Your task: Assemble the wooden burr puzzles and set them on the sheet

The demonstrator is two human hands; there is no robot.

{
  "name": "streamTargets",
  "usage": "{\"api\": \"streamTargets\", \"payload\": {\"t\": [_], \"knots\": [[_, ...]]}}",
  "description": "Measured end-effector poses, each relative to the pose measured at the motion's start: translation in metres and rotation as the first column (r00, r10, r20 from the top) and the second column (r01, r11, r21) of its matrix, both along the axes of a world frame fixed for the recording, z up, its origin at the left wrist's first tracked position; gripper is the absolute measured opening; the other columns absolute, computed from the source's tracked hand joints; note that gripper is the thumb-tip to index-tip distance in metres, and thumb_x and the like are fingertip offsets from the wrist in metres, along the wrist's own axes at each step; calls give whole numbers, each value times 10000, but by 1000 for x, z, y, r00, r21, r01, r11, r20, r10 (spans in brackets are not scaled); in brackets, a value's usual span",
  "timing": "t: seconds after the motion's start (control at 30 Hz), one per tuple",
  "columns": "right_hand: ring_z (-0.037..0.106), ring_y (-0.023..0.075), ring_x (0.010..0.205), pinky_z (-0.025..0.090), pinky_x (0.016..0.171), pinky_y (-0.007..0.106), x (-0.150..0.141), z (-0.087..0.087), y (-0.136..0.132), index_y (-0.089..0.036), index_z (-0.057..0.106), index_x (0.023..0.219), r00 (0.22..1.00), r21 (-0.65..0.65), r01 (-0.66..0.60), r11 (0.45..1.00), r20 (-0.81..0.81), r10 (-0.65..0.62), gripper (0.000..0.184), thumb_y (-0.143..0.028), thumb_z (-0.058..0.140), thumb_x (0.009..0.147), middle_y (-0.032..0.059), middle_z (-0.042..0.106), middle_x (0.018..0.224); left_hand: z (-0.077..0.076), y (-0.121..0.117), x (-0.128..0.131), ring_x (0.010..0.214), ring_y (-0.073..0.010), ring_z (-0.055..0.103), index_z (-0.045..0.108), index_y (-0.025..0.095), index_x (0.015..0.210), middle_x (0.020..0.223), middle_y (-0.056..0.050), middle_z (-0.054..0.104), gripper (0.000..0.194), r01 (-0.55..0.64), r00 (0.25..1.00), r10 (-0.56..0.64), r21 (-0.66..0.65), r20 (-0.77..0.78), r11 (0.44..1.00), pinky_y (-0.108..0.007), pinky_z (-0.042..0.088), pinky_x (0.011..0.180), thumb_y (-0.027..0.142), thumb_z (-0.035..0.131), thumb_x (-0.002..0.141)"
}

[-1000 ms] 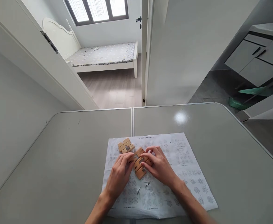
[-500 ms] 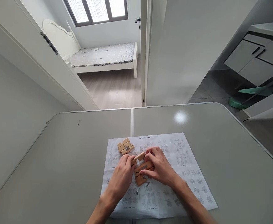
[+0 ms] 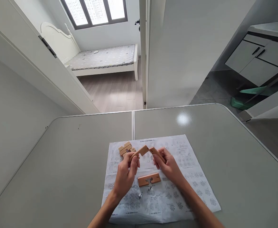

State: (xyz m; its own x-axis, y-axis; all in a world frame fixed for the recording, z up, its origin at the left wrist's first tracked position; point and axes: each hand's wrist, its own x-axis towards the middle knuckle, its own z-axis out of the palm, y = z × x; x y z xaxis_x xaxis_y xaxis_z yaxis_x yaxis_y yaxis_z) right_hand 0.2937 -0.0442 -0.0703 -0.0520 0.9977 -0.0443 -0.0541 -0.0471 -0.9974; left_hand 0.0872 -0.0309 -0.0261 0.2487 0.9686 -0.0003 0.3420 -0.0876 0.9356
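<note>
Wooden blocks bunched between the hands have split apart since the earlier frame: two are now up in the fingers, one left lying on the sheet. Left hand [image 3: 124,175] closed narrow, pinching the left-hand block [image 3: 143,150] by its near end, far end sticking out. Right hand [image 3: 170,166] also closed, thumb and fingers on the right-hand block [image 3: 153,150]. Tips of both blocks meet or nearly meet; contact can't be confirmed. Loose block [image 3: 142,181] lies on the printed sheet [image 3: 183,193], nearer the wearer than the held pair, cutout visible. Block cluster [image 3: 125,147] sits by the sheet's far left corner, partly behind the left fingers.

Risks, as judged: end-only grip on the left-hand block gives the tip leverage, so a knock from the other tip could twist it out of the pinch. Notches pressed together off-angle could jam or slip. Left knuckles are close to the cluster; a sideways swing might scatter it. A dropped block could hit the loose one and turn it. Sheet looks creased, with small torn-looking spots [image 3: 140,195], so a dragging wrist could shift or rip it across the table [image 3: 58,158].
</note>
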Motion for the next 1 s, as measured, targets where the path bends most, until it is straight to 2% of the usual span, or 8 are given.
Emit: {"api": "streamTargets", "payload": {"t": [0.13, 0.2, 0.33, 0.4, 0.5, 0.67, 0.9, 1.0], "knots": [[423, 109, 523, 367, 473, 217, 0, 1, 3, -253, 532, 1059, 973, -132, 80, 988, -206, -107, 329, -566, 618, 1005, -64, 530, 679, -4, 8, 16, 539, -88, 439, 581, 177, 1080, 737, 24, 571, 297, 104, 989, -96, -70, 109, 992, -219, 371, 525, 436, 436, 1088], [447, 107, 550, 402, 490, 208, 2, 3, 4, -248, 583, 1139, 957, -165, 110, 980, -250, -149, 364, -577, 636, 992, -49, 539, 713, -8, 10, 22, 553, -91, 448, 583, 171, 1068, 732, 17, 585, 303, 143, 985, -133, -91, 112, 986, -214, 370, 528, 442, 448, 1083], [614, 163, 786, 548, 649, 235, 8, 0, 5, -243, 696, 1188, 909, -269, 188, 945, -317, -271, 429, -612, 631, 978, 36, 658, 941, -14, 13, 30, 578, -101, 475, 590, 162, 1080, 725, 12, 600, 312, 189, 978, -179, -91, 105, 978, -217, 384, 553, 443, 453, 1080], [644, 200, 929, 575, 724, 255, 11, -4, 6, -256, 723, 1213, 892, -309, 205, 929, -331, -307, 454, -629, 620, 975, 61, 696, 1094, -18, 13, 31, 594, -107, 493, 599, 158, 1100, 726, 10, 611, 314, 198, 978, -192, -72, 85, 977, -223, 396, 576, 436, 453, 1081], [645, 221, 947, 570, 726, 284, 13, -8, 6, -258, 736, 1256, 910, -284, 188, 940, -310, -276, 496, -644, 588, 984, 72, 713, 1183, -22, 13, 31, 597, -113, 501, 607, 157, 1109, 724, 9, 624, 318, 191, 981, -189, -49, 45, 980, -231, 402, 594, 430, 447, 1082], [602, 202, 794, 528, 685, 314, 12, -7, 5, -227, 707, 1337, 956, -194, 150, 969, -221, -192, 552, -635, 507, 1022, 78, 721, 1126, -23, 11, 31, 599, -116, 525, 607, 158, 1099, 718, 5, 653, 306, 166, 986, -165, -39, 32, 985, -233, 417, 608, 420, 449, 1082], [638, 251, 1039, 551, 833, 326, 12, -2, 3, -259, 679, 1385, 978, -168, 123, 978, -149, -149, 508, -589, 516, 1034, 76, 694, 1285, -20, 11, 31, 591, -118, 551, 616, 162, 1104, 722, -7, 691, 284, 168, 986, -167, -28, 27, 985, -231, 414, 601, 398, 460, 1076], [615, 285, 1209, 547, 925, 356, 9, 1, 0, -290, 622, 1464, 984, -136, 121, 983, -115, -137, 517, -568, 492, 1048, 76, 652, 1412, -19, 11, 32, 608, -125, 570, 610, 167, 1095, 733, -11, 704, 276, 166, 986, -165, -28, 37, 986, -234, 429, 621, 397, 459, 1075]]}}
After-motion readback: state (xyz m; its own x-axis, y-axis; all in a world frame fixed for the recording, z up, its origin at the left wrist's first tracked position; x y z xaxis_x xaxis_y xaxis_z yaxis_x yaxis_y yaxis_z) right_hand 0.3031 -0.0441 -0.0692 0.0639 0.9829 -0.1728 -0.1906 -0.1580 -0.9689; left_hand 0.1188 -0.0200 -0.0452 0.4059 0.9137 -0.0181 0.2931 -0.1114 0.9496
